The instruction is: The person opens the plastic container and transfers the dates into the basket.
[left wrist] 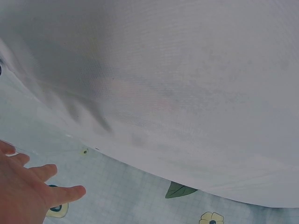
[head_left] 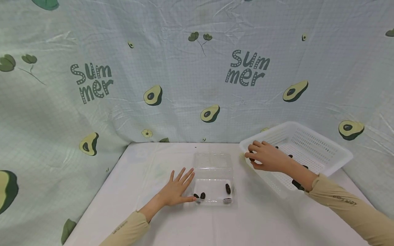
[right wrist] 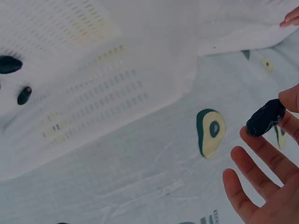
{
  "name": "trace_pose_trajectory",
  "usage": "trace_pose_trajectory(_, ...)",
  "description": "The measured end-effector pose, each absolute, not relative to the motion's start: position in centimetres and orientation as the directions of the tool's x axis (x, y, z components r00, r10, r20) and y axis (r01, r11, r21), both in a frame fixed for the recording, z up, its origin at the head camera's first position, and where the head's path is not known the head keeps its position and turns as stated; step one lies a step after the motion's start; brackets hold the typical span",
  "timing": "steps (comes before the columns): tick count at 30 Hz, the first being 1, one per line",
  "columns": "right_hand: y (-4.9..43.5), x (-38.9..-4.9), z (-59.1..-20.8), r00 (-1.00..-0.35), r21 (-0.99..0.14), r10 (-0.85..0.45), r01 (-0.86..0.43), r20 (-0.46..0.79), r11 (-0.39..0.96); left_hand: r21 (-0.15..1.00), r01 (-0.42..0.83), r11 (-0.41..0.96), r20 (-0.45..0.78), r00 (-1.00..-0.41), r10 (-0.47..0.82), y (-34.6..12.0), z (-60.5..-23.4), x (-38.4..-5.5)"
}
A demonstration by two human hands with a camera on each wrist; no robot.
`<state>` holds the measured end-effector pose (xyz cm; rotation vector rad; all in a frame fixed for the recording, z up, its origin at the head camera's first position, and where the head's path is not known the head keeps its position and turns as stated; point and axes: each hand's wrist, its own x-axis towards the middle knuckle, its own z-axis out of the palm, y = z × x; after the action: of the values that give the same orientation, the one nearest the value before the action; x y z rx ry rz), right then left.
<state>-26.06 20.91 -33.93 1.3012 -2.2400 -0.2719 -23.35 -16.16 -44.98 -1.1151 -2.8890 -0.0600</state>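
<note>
My right hand (head_left: 266, 157) pinches a small, dark, wrinkled oval fruit (right wrist: 266, 117), like a date, between thumb and fingertips. It is over the left rim of a white perforated basket (head_left: 326, 145), where more dark fruits (right wrist: 24, 95) lie. A clear plastic box (head_left: 213, 184) stands on the table with its lid (head_left: 213, 160) folded back. Several dark fruits (head_left: 228, 188) rest inside, near its front and right side. My left hand (head_left: 176, 191) lies flat with fingers spread at the box's left side, its thumb reaching the front-left corner.
A white cloth covers the table (head_left: 123, 201). Behind it hangs a pale curtain (head_left: 178, 68) printed with avocados and lettering. The basket takes up the right rear of the table, close to the curtain.
</note>
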Motion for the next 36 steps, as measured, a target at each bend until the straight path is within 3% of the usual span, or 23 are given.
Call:
trace_pose_trajectory(7,24.1,-28.1,-33.0,-0.415,0.353,-0.787,-0.728,0.456,0.588,0.015,0.671,0.742,0.053,-0.741,0.669,-16.2,-45.2,-23.4)
trace_pose_trajectory(15,27.9,-30.1,-32.6,-0.426,0.357,-0.721,-0.66,0.546,0.661,0.015,0.67,0.742,0.053,-0.742,0.669,-16.2,-45.2,-23.4)
trace_pose_trajectory(23,30.9,-31.4,-33.3,-0.54,0.328,-0.641,-0.566,0.546,0.756,0.024,0.666,0.745,0.046,-0.745,0.665,-16.3,-45.1,-23.3)
trace_pose_trajectory(36,32.8,-32.9,-35.0,-0.729,0.286,-0.529,-0.445,0.435,0.849,0.005,0.668,0.744,0.043,-0.743,0.668,-16.3,-45.2,-23.4)
